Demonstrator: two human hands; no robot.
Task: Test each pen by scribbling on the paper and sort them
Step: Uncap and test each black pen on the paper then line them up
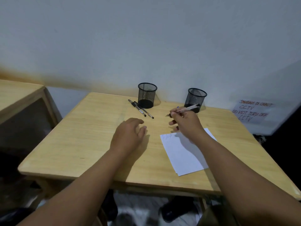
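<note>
Pinched in the right hand (185, 122), a clear-barrelled pen (183, 110) hangs right of centre, tip off the paper (184, 152) just below. This looks like the testing step; next the tip must come down onto the sheet. Faint marks show at its top corner. Left hand (130, 134) hovers relaxed, holding nothing. Two pens (140, 109) lie beside the left mesh cup (147, 95); another cup (196, 99) stands right.

pens: three. one clear-barrelled pen (184, 110) in right hand (187, 123); two dark-tipped pens (140, 109) side by side on table (81, 136). mesh cups: two, left mesh cup (147, 95) and right mesh cup (195, 99), both black. paper sheets: one white paper (185, 155). wall notes: one handwritten note (252, 112). hands: two, left hand (128, 136) holding nothing. tables: two, second table (17, 93) at left edge.
</note>
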